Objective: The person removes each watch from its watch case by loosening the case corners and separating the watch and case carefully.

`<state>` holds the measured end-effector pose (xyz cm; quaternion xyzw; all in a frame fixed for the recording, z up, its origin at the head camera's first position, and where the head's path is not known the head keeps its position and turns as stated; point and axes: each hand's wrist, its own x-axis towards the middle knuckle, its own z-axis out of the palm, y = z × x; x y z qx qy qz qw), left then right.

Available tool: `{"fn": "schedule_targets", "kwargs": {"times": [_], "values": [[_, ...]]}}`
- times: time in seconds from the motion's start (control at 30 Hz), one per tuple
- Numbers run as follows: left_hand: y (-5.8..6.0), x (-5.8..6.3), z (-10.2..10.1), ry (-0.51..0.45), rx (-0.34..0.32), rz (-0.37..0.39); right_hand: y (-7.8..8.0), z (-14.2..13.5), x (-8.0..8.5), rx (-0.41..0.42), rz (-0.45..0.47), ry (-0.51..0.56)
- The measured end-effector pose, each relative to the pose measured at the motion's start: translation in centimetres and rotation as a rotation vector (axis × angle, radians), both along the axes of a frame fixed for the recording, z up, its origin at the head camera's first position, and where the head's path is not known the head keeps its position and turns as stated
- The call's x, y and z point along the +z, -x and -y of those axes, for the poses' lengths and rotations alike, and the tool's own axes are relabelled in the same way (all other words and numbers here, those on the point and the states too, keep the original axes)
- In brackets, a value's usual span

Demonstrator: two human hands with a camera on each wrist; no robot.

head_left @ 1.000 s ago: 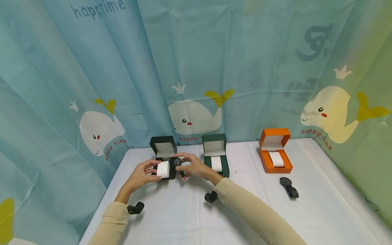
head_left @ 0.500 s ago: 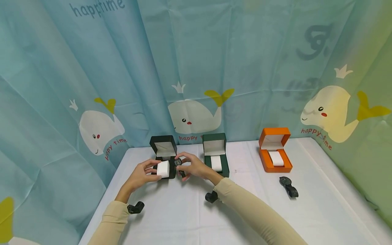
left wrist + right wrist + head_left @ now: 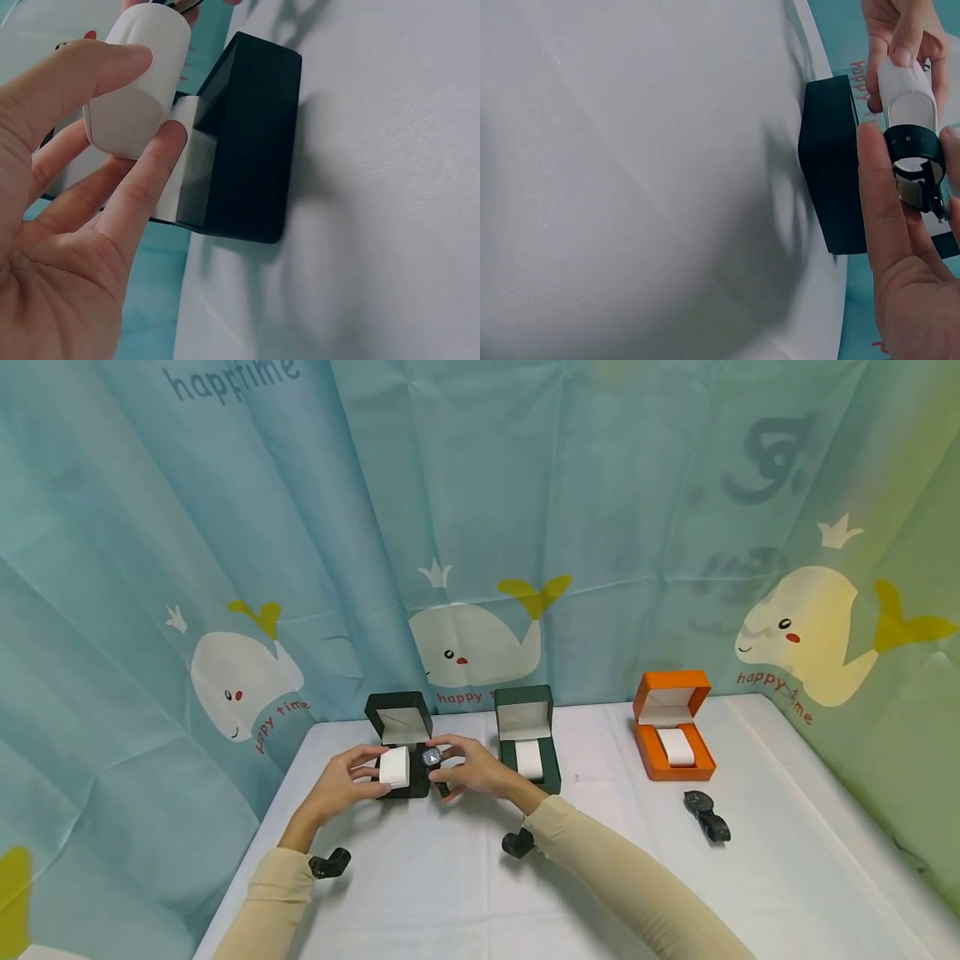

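Observation:
My left hand (image 3: 339, 787) grips a white watch pillow (image 3: 394, 767) between thumb and fingers, held above the open black watch box (image 3: 414, 781). Just right of it, my right hand (image 3: 470, 767) holds a black wristwatch (image 3: 432, 757) by its edge, dial upward in the head view. In the right wrist view the closed loop of the watch strap (image 3: 913, 142) lines up with the end of the white pillow (image 3: 904, 82). Whether pillow and strap touch is hard to tell. The left wrist view shows the pillow (image 3: 142, 82) with the dark box (image 3: 255, 139) behind it.
A green watch box (image 3: 555, 768) with a white pillow stands open behind the right wrist. Farther right is an open orange box (image 3: 657, 764) with its pillow. Another black watch (image 3: 706, 816) lies in front of that on the white table (image 3: 600, 877). A printed curtain (image 3: 480, 510) hangs behind.
The left hand and the pillow have moved slightly left and up. The watch in my right hand has tilted, so its dial now catches the light. The boxes stay put.

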<state>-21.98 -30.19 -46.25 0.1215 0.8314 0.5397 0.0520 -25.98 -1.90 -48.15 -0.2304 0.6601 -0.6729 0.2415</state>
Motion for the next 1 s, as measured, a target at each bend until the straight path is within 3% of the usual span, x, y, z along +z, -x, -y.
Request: {"fn": "schedule_targets", "kwargs": {"times": [0.27, 0.6, 1.0], "values": [[0.5, 0.4, 0.4, 0.017, 0.006, -0.012, -0.8, 0.2, 0.7, 0.032, 0.059, 0.048], [1.7, 0.6, 0.4, 0.031, 0.025, -0.026, -2.1, 0.8, 1.3, -0.106, -0.064, -0.035], [2.7, 1.4, 0.7, 0.052, 0.03, 0.001, -4.6, 2.6, 1.1, -0.135, -0.128, -0.11]]}}
